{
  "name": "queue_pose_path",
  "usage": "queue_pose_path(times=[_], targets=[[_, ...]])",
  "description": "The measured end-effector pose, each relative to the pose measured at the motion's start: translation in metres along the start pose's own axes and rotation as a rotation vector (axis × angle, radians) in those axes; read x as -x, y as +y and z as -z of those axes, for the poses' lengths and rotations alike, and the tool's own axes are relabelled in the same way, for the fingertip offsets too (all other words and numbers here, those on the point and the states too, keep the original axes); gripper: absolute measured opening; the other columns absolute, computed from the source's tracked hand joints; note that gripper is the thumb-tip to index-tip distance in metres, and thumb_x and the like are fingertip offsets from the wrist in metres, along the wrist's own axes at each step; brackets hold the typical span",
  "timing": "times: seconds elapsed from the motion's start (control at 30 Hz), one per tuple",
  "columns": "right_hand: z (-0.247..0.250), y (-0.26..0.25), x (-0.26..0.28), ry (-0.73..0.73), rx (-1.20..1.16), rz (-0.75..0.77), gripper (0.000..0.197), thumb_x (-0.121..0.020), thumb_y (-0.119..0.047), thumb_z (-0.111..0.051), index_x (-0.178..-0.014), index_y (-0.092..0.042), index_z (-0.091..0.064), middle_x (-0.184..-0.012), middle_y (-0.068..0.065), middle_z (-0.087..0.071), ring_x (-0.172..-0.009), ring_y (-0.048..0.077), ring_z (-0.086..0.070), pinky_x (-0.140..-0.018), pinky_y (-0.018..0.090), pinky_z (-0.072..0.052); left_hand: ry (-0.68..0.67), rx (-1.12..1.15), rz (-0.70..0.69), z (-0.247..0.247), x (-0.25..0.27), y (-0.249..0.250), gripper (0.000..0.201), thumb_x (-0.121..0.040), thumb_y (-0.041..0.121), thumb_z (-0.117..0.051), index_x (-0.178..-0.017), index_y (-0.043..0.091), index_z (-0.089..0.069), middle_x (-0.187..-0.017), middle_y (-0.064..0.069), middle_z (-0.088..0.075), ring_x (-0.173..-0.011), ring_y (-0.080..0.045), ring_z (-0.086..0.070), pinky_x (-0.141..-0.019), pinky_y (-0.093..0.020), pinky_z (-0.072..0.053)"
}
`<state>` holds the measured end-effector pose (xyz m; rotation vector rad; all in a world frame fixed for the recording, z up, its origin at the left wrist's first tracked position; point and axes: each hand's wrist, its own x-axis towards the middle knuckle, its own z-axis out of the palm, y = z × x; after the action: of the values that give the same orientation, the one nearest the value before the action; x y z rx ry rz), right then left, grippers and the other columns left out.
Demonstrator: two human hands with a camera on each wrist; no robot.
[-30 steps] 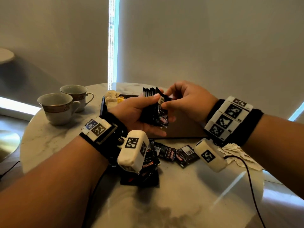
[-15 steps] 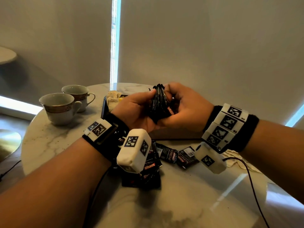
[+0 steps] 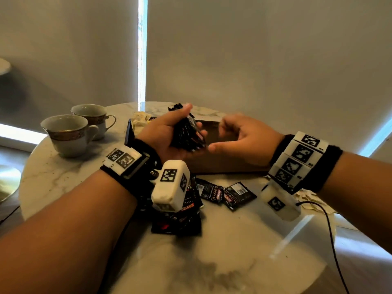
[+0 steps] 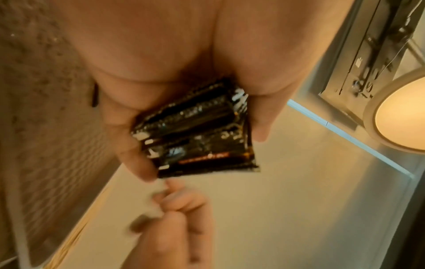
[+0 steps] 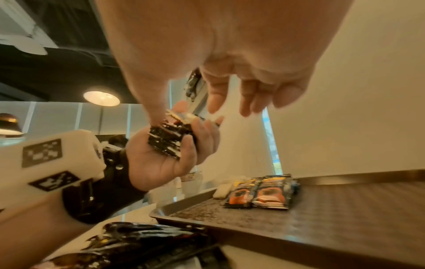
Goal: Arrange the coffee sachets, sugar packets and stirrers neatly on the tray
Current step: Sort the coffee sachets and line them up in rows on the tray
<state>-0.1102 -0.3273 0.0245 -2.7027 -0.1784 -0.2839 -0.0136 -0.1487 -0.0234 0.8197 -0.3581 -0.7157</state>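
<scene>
My left hand [image 3: 194,120] grips a stack of black coffee sachets [image 3: 186,135] above the dark tray [image 3: 224,167]; the left wrist view shows the stack [image 4: 195,131] pinched between thumb and fingers. Just to the right of the stack, my right hand [image 3: 220,135] is blurred, its fingers loosely bent and holding nothing. Loose black sachets [image 3: 224,193] lie on the table in front of the tray, with a pile [image 3: 178,221] under my left wrist. Orange-and-black sachets [image 5: 260,193] lie side by side on the tray [image 5: 333,214]. White sugar packets [image 3: 309,198] sit under my right wrist.
Two teacups [image 3: 65,132] [image 3: 93,115] stand at the left of the round marble table [image 3: 212,262]. Pale crumpled packets [image 3: 140,122] sit at the tray's far left corner. A black cable [image 3: 331,236] trails over the table's right edge.
My right hand has let go of the sachet stack and drawn back to the right. The left hand alone now holds the stack, lower over the tray.
</scene>
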Motion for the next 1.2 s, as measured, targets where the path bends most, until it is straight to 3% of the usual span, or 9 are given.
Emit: queue_pose_path(times=[0.1, 0.2, 0.3, 0.5, 0.63, 0.73, 0.97, 1.03, 1.2], targets=[[-0.002, 0.012, 0.012, -0.284, 0.3, -0.289, 0.05, -0.071, -0.072, -0.069, -0.089, -0.026, -0.059, -0.085, -0.004, -0.064, -0.077, 0.013, -0.06, -0.072, 0.032, -0.056, 0.052, 0.021, -0.077, 0.009, -0.004, 0.009, 0.025, -0.085, 0.036, -0.064, -0.104, 0.02, -0.06, -0.087, -0.008, -0.063, -0.085, -0.026, -0.067, -0.078, -0.048, -0.059], [-0.021, 0.015, 0.025, -0.54, 0.452, -0.424, 0.061, -0.064, -0.079, -0.069, -0.097, -0.029, -0.059, -0.093, -0.008, -0.063, -0.084, 0.009, -0.059, -0.077, 0.029, -0.055, 0.057, 0.02, -0.088, 0.015, -0.006, 0.013, 0.021, -0.094, 0.038, -0.059, -0.106, 0.021, -0.058, -0.089, -0.008, -0.064, -0.089, -0.027, -0.067, -0.079, -0.049, -0.059], [-0.036, 0.015, 0.029, -0.609, 0.462, -0.467, 0.066, -0.064, -0.074, -0.074, -0.109, -0.028, -0.059, -0.098, -0.008, -0.061, -0.088, 0.009, -0.057, -0.078, 0.027, -0.052, 0.057, 0.02, -0.091, 0.016, -0.006, 0.012, 0.02, -0.096, 0.039, -0.056, -0.105, 0.021, -0.058, -0.088, -0.007, -0.064, -0.085, -0.025, -0.066, -0.079, -0.046, -0.057], [-0.03, 0.019, 0.029, -0.627, 0.437, -0.436, 0.044, -0.076, -0.04, -0.079, -0.112, -0.026, -0.058, -0.101, -0.003, -0.061, -0.089, 0.014, -0.06, -0.078, 0.028, -0.057, 0.07, 0.01, -0.078, 0.017, -0.006, 0.009, 0.021, -0.096, 0.038, -0.057, -0.105, 0.019, -0.059, -0.089, -0.008, -0.064, -0.083, -0.025, -0.067, -0.075, -0.046, -0.057], [-0.02, 0.021, 0.027, -0.449, 0.482, -0.367, 0.016, -0.082, -0.033, -0.071, -0.09, -0.029, -0.057, -0.091, -0.003, -0.06, -0.083, 0.015, -0.059, -0.071, 0.028, -0.055, 0.083, -0.005, -0.071, 0.019, -0.008, 0.01, 0.023, -0.093, 0.037, -0.06, -0.107, 0.018, -0.059, -0.09, -0.008, -0.065, -0.085, -0.026, -0.067, -0.076, -0.046, -0.057], [-0.001, 0.014, 0.022, -0.251, 0.449, -0.312, 0.008, -0.086, -0.028, -0.068, -0.084, -0.028, -0.061, -0.083, -0.005, -0.06, -0.077, 0.012, -0.057, -0.065, 0.027, -0.049, 0.096, -0.025, -0.043, 0.02, -0.008, 0.009, 0.025, -0.092, 0.037, -0.061, -0.109, 0.019, -0.058, -0.092, -0.009, -0.064, -0.084, -0.026, -0.068, -0.074, -0.046, -0.057], [0.021, -0.011, 0.006, 0.399, 0.014, -0.021, 0.014, -0.082, -0.018, -0.071, -0.073, -0.026, -0.066, -0.066, -0.009, -0.063, -0.058, 0.001, -0.054, -0.05, 0.009, -0.036, 0.011, -0.031, 0.032, 0.016, -0.008, 0.003, 0.037, -0.085, 0.035, -0.066, -0.117, 0.018, -0.057, -0.107, -0.015, -0.064, -0.093, -0.035, -0.07, -0.077, -0.052, -0.057], [0.011, -0.018, 0.0, 0.437, -0.025, 0.029, 0.014, -0.081, -0.02, -0.074, -0.072, -0.027, -0.068, -0.066, -0.009, -0.064, -0.063, 0.005, -0.057, -0.052, 0.014, -0.039, -0.033, -0.034, 0.015, 0.01, -0.007, 0.0, 0.038, -0.082, 0.038, -0.064, -0.115, 0.02, -0.057, -0.104, -0.014, -0.067, -0.091, -0.033, -0.071, -0.075, -0.049, -0.059], [-0.022, -0.02, -0.007, 0.244, -0.162, 0.124, 0.005, -0.086, -0.023, -0.074, -0.083, -0.025, -0.078, -0.08, -0.006, -0.074, -0.076, 0.01, -0.068, -0.074, 0.038, -0.055, -0.133, 0.01, -0.009, 0.001, -0.003, -0.005, 0.033, -0.086, 0.041, -0.056, -0.109, 0.018, -0.06, -0.093, -0.009, -0.069, -0.078, -0.023, -0.071, -0.074, -0.043, -0.062]])
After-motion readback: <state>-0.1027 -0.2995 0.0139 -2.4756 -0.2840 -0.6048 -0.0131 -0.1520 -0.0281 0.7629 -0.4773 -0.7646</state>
